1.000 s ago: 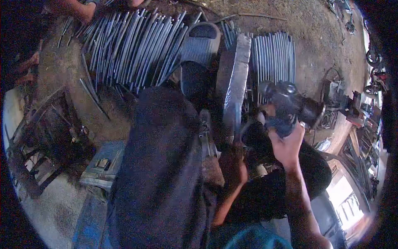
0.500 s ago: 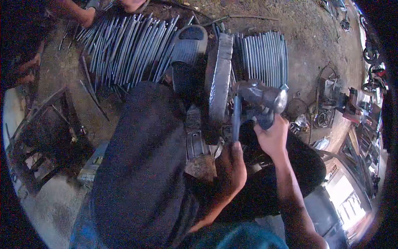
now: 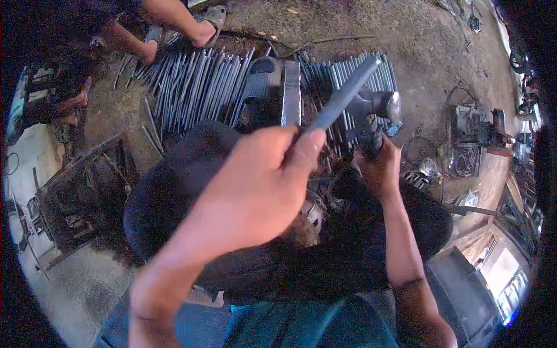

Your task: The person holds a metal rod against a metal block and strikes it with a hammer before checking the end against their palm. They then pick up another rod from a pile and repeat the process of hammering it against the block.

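Note:
My left hand [image 3: 261,180] is raised close to the camera, closed around one end of a grey metal rod [image 3: 342,98]. The rod slants up to the right and overlaps the hammer head in this view. A hammer [image 3: 387,105] is in my right hand [image 3: 380,168], its fingers wrapped round the handle below the head. Beyond my left hand stands a long metal bar [image 3: 292,87] with a shiny top face. Beside the bar is a grey sandal [image 3: 262,81].
Many metal rods [image 3: 194,87] lie in a pile at left, with a second row [image 3: 380,72] at right. Another person's legs [image 3: 177,20] are at top left. A dark metal frame [image 3: 81,191] sits at left, and a machine [image 3: 470,130] stands on the floor at right.
My left hand has lifted the rod up from beside the metal bar, toward the camera, and tilted it rightward. The hammer stays in my right hand, slightly lower. The other person's legs show more.

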Available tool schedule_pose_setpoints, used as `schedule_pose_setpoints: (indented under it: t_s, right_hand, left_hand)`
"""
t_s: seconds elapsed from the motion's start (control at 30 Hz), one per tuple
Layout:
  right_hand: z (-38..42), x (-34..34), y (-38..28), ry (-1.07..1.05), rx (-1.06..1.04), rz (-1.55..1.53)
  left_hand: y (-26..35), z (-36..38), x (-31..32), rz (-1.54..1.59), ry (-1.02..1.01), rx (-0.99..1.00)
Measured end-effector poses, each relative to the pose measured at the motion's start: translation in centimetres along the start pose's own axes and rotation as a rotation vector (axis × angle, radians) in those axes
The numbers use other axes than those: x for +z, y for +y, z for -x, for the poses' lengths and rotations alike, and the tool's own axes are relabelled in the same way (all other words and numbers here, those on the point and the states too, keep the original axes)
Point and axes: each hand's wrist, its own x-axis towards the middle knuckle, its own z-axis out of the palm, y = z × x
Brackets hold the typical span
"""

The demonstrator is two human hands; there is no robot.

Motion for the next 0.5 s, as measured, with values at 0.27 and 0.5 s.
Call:
schedule_pose_setpoints:
  t_s: [0.27,0.5]
  right_hand:
    - [-0.5,0.5,-0.4,0.015,0.019,-0.065]
    - [-1.8,1.5,1.7,-0.113,0.022,0.159]
  left_hand:
    - [-3.6,-9.7,-9.4,-1.044,-0.131,0.492]
    - [-15.1,-17.8,-9.1,-1.113,-0.349,0.320]
